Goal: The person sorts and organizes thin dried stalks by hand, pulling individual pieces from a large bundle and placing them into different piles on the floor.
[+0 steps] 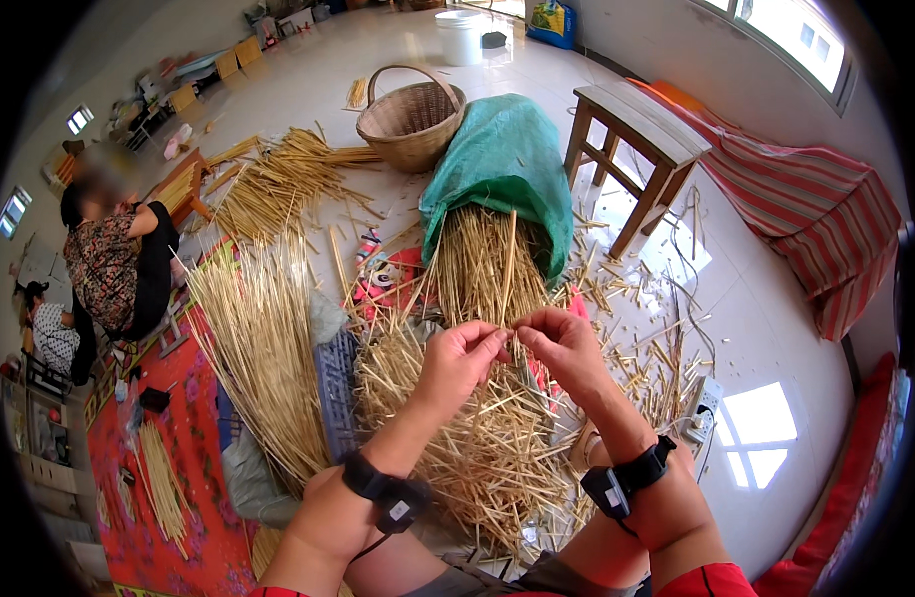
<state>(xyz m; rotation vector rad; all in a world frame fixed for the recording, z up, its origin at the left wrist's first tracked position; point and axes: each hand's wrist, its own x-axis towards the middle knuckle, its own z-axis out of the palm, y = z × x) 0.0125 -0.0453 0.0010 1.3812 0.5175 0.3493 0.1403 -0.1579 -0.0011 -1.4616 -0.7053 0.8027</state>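
Note:
My left hand [460, 363] and my right hand [563, 356] meet in the centre, thumbs and fingertips pinched on a straw stalk [510, 274] that appears to stand upright between them. Behind them a bundle of straw [472, 259] spills from a green woven sack [492, 139]. Below lies a loose heap of short straw [467, 458]. To the left is a large sheaf of long pale straw [258, 348]. Black devices are strapped to both my wrists.
Behind are a wicker basket [407, 124], white bucket [459, 40] and more straw [268, 184]. Two people [109, 264] sit at left by a red floral mat [124, 497]. At right stand a wooden stool [641, 124], striped cloth [796, 209] and power strip [704, 408].

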